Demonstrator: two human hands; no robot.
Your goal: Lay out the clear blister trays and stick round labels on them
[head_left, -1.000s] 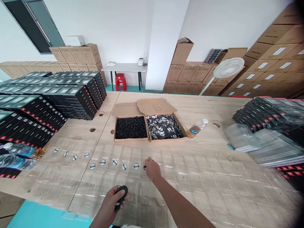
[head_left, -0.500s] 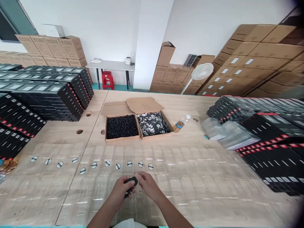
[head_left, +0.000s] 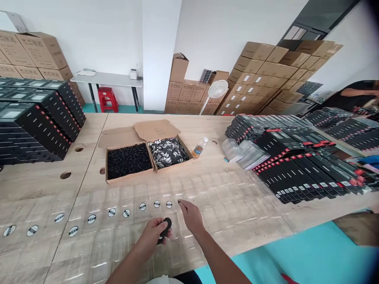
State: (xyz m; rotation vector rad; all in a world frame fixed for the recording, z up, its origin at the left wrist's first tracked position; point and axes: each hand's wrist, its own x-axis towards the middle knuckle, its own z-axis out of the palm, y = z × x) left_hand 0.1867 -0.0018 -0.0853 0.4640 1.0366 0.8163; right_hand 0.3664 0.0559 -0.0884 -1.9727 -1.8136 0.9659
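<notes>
Left-hand fingers curled round a black oval piece, pressing it into the palm. Right fingertips drew narrow; whether they held anything could not be told. Nearby, round black-and-white discs lay in a row on clear plastic trays, apparently spaced one per cell, on a pale wooden table.

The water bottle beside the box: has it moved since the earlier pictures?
No. The water bottle lies in the same spot, right of the cardboard box, by the same table hole.
</notes>
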